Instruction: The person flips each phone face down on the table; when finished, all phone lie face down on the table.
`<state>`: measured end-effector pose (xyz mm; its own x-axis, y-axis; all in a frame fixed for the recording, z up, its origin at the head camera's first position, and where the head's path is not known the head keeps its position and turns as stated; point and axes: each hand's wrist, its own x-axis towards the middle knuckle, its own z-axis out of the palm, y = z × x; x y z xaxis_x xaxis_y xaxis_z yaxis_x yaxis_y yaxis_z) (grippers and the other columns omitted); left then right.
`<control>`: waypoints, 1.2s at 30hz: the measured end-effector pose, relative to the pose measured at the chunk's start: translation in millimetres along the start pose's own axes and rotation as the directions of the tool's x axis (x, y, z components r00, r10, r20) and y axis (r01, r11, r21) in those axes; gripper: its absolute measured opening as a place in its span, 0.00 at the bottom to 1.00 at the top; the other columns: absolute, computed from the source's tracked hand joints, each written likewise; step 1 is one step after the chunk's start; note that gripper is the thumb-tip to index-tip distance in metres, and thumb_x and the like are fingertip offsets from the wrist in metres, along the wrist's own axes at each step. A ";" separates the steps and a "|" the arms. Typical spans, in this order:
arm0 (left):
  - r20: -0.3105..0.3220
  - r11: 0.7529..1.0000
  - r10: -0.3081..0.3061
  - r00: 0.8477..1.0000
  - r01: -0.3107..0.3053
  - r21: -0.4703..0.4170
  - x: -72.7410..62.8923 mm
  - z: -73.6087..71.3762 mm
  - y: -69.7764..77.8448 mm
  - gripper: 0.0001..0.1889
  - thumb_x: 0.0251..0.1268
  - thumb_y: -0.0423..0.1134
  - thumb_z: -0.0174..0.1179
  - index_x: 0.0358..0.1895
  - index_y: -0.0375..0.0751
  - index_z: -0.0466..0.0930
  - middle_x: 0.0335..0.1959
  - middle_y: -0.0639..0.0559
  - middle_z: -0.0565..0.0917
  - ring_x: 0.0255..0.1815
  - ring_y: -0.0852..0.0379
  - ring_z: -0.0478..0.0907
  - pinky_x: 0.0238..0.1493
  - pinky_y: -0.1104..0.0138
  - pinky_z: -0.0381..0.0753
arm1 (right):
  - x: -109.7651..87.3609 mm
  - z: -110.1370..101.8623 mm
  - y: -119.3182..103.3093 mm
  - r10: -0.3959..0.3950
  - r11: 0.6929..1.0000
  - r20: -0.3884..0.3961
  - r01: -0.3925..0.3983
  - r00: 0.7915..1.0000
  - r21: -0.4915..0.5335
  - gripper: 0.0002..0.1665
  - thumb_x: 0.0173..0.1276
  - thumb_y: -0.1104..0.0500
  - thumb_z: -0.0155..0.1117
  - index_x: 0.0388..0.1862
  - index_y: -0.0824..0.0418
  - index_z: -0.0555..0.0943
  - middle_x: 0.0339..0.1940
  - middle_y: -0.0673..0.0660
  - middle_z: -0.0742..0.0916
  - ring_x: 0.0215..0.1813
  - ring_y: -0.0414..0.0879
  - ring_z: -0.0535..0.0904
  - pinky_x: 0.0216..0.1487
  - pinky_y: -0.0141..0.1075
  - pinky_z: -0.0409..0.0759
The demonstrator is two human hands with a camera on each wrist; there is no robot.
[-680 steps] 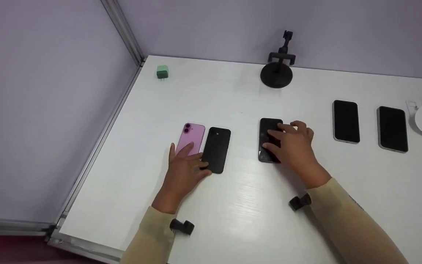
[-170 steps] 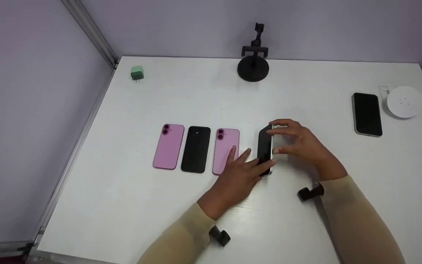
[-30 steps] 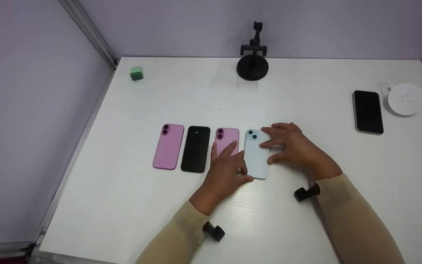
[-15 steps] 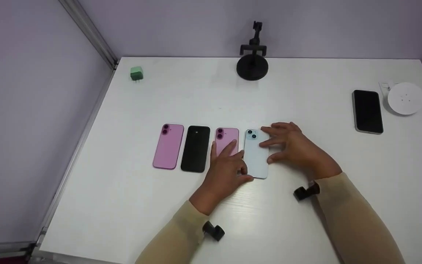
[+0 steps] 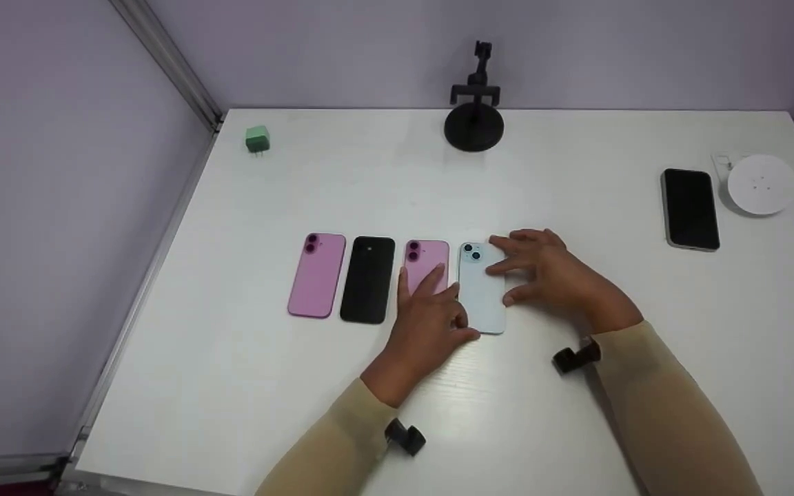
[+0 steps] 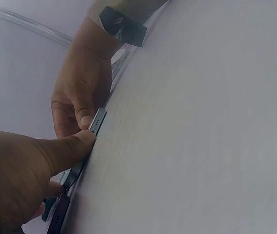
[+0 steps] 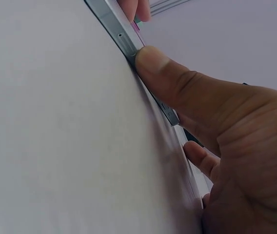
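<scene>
A light blue phone [image 5: 482, 293] lies back up on the white table, its camera end away from me. My right hand [image 5: 552, 279] holds it at the right: the thumb is against the right edge, fingertips over the upper back. In the right wrist view the thumb [image 7: 153, 66] meets the phone's side edge [image 7: 124, 41]. My left hand [image 5: 428, 331] has its thumb [image 6: 75, 146] against the lower edge of the blue phone. Other left fingers rest on the pink phone [image 5: 428, 251] beside it, partly covering it. A narrow gap separates these two phones.
Further left lie a black phone [image 5: 368, 279] and another pink phone [image 5: 317, 275]. A phone with a dark screen [image 5: 690, 209] and a round white disc [image 5: 761, 184] lie far right. A black stand [image 5: 474, 127] and a green plug cube [image 5: 257, 138] are at the back.
Since the older frames, the row gained a second pink phone and the blue phone, which was turned from screen to back. Over the last second, it has shifted very slightly; both hands stay in place.
</scene>
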<state>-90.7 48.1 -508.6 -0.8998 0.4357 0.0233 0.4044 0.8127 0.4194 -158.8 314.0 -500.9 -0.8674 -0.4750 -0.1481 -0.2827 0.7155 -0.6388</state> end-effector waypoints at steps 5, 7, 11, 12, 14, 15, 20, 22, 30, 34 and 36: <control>-0.012 1.000 0.011 1.000 -0.010 0.015 -1.1 0.1 -0.7 0.21 0.66 0.57 0.76 0.60 0.60 0.92 0.71 0.52 0.86 0.89 0.45 0.60 0.88 0.33 0.37 | 0.0 0.5 0.7 -0.002 1.000 -0.002 0.002 1.000 -0.001 0.33 0.60 0.53 0.88 0.66 0.46 0.90 0.88 0.51 0.71 0.90 0.60 0.52 0.86 0.65 0.55; -0.008 0.999 0.023 1.000 -0.023 0.041 -1.0 1.1 0.5 0.25 0.67 0.59 0.75 0.66 0.62 0.90 0.71 0.52 0.86 0.89 0.44 0.61 0.88 0.32 0.39 | -1.6 0.2 2.2 0.003 1.000 -0.004 -0.003 1.000 -0.004 0.33 0.60 0.54 0.88 0.66 0.46 0.90 0.88 0.51 0.71 0.90 0.60 0.53 0.86 0.64 0.55; 0.012 0.997 0.038 0.999 -0.038 0.072 0.5 4.6 5.7 0.20 0.70 0.60 0.73 0.62 0.65 0.92 0.72 0.53 0.85 0.89 0.42 0.60 0.87 0.30 0.40 | -8.3 -2.8 7.9 0.003 1.000 -0.007 -0.003 1.000 0.000 0.33 0.61 0.54 0.88 0.66 0.47 0.90 0.88 0.51 0.72 0.90 0.60 0.54 0.88 0.64 0.51; 0.018 0.996 0.037 0.999 -0.038 0.078 1.0 5.4 7.1 0.20 0.70 0.61 0.72 0.62 0.65 0.92 0.72 0.53 0.85 0.89 0.42 0.60 0.87 0.30 0.40 | -10.9 -4.7 9.6 0.008 1.000 -0.015 -0.007 1.000 0.004 0.33 0.61 0.53 0.88 0.66 0.47 0.90 0.88 0.51 0.72 0.90 0.60 0.55 0.88 0.64 0.51; 0.021 0.996 0.038 0.999 -0.039 0.079 1.9 6.3 9.3 0.20 0.70 0.61 0.72 0.62 0.65 0.92 0.72 0.53 0.85 0.89 0.43 0.60 0.87 0.30 0.40 | -17.0 -11.3 14.6 0.020 0.999 -0.056 -0.019 0.998 0.027 0.32 0.62 0.54 0.87 0.67 0.49 0.90 0.87 0.51 0.72 0.90 0.61 0.56 0.89 0.64 0.52; 0.018 0.996 0.039 0.999 -0.041 0.077 2.0 6.6 9.6 0.20 0.70 0.61 0.72 0.62 0.65 0.92 0.72 0.53 0.85 0.89 0.43 0.60 0.87 0.30 0.40 | -20.6 -16.1 17.9 0.031 0.999 -0.093 -0.028 0.995 0.038 0.31 0.64 0.53 0.86 0.67 0.50 0.90 0.87 0.52 0.72 0.90 0.61 0.57 0.88 0.65 0.54; -0.015 0.998 0.044 0.999 -0.043 0.052 -1.8 2.7 3.1 0.19 0.69 0.59 0.73 0.60 0.63 0.93 0.71 0.51 0.86 0.88 0.41 0.61 0.86 0.29 0.41 | -38.3 -53.8 44.1 0.194 0.980 -0.362 -0.165 0.912 0.108 0.32 0.75 0.46 0.76 0.72 0.59 0.85 0.89 0.58 0.68 0.91 0.65 0.53 0.88 0.68 0.51; -0.021 0.999 0.034 0.999 -0.033 0.038 -4.3 0.0 -0.5 0.19 0.69 0.58 0.74 0.60 0.61 0.93 0.71 0.50 0.86 0.88 0.41 0.61 0.86 0.29 0.40 | -44.9 -70.3 60.9 0.291 0.956 -0.444 -0.273 0.847 0.106 0.34 0.80 0.43 0.70 0.76 0.60 0.80 0.90 0.62 0.65 0.91 0.68 0.49 0.87 0.71 0.46; -0.019 0.999 0.025 1.000 -0.024 0.022 -8.2 -0.9 -0.9 0.19 0.69 0.58 0.74 0.59 0.60 0.94 0.71 0.48 0.86 0.89 0.39 0.60 0.86 0.28 0.38 | -94.5 -98.1 123.2 0.569 0.777 -0.399 -0.629 0.719 -0.026 0.44 0.89 0.35 0.39 0.91 0.59 0.55 0.89 0.77 0.57 0.85 0.85 0.45 0.77 0.81 0.43; -0.020 0.999 0.037 0.999 -0.036 0.028 -5.9 -1.5 1.6 0.19 0.69 0.58 0.73 0.59 0.61 0.93 0.71 0.49 0.86 0.88 0.39 0.61 0.86 0.28 0.39 | -105.3 -97.1 121.5 0.565 0.775 -0.363 -0.628 0.741 -0.073 0.43 0.88 0.34 0.41 0.91 0.57 0.57 0.87 0.77 0.61 0.83 0.86 0.50 0.75 0.80 0.49; -0.017 0.999 0.037 0.999 -0.036 0.023 -5.0 -0.6 2.5 0.19 0.70 0.59 0.73 0.60 0.61 0.93 0.71 0.48 0.86 0.88 0.39 0.60 0.85 0.27 0.39 | -106.1 -94.9 114.0 0.543 0.783 -0.366 -0.613 0.756 -0.105 0.43 0.88 0.34 0.45 0.90 0.56 0.61 0.85 0.77 0.65 0.82 0.85 0.53 0.74 0.79 0.50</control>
<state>-85.3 47.8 -507.1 -0.8869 0.4587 0.0543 0.4406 0.8050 0.3973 -137.9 494.6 -486.3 -0.9590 0.2173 -0.1822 0.2678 0.9052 -0.3299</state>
